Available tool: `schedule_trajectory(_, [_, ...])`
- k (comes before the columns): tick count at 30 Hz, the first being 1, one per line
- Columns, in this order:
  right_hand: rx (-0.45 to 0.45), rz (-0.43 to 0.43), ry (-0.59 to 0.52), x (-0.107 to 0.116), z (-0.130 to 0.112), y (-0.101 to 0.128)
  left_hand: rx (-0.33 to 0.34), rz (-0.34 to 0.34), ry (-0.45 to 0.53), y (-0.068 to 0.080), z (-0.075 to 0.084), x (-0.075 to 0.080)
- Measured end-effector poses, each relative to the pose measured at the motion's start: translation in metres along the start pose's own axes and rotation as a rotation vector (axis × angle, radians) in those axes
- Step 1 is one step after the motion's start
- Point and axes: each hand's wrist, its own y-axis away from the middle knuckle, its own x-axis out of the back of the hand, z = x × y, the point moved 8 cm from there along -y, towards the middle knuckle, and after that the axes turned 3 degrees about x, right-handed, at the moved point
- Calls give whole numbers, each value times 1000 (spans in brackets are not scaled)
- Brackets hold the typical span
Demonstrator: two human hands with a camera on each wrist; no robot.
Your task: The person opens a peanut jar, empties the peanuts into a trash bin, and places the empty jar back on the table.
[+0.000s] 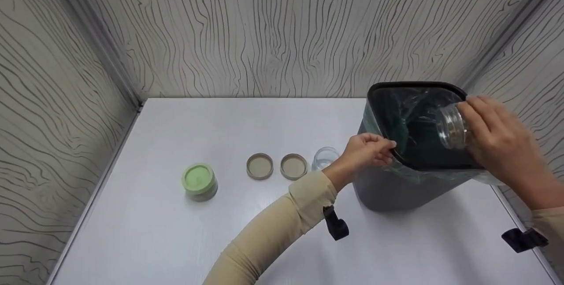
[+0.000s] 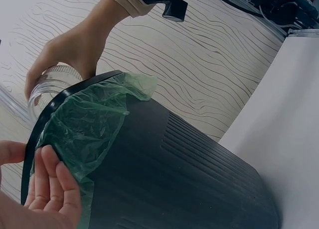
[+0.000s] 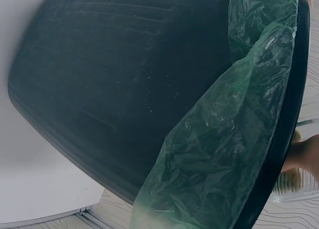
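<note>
Two hands: both busy at one dark bin (image 1: pixel 396 192) standing at the right of the white bench (image 1: pixel 176 241).
Left hand (image 1: pixel 368 149): fingers curled over the bin's near rim, gripping it along with the green liner bag (image 2: pixel 89 124); the bin is tilted toward the person.
Right hand (image 1: pixel 498 139): wrapped round a clear jar (image 1: pixel 454 126), holding it on its side with its mouth pointing into the bin opening.
Jar contents: too blurred to tell whether anything is left inside.
On the bench: a green-lidded jar (image 1: pixel 199 180), two tan lids (image 1: pixel 260 166) (image 1: pixel 293 166) lying flat, and a second clear jar (image 1: pixel 325 158) just beside the left wrist.
Risk, bin: tipped on its base edge, it could slide or drop back if the left grip loosens.
Risk, liner: it looks loosely draped, so pulling the rim may drag it off.
Risk, second jar: the left forearm could knock it over.
</note>
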Motion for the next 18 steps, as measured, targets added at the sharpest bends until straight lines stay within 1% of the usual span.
schedule_trajectory(3, [11, -6, 6, -3, -1, 2, 5, 4, -5, 0, -1, 1])
schedule_trajectory(6, [28, 34, 5, -4, -2, 4, 6, 0, -10, -1, -2, 0])
schedule_trajectory(9, [31, 37, 12, -5, -4, 4, 6, -3, -12, -1, -1, 0])
schedule_trajectory(13, [3, 19, 6, -4, -2, 4, 4, -5, -9, -1, 1, -1])
schedule_trajectory(17, [-12, 36, 4, -3, 0, 6, 2, -3, -3, -1, 1, -1])
schedule_trajectory(18, [-8, 52, -2, -4, 0, 7, 4, -4, -2, -1, 0, -1])
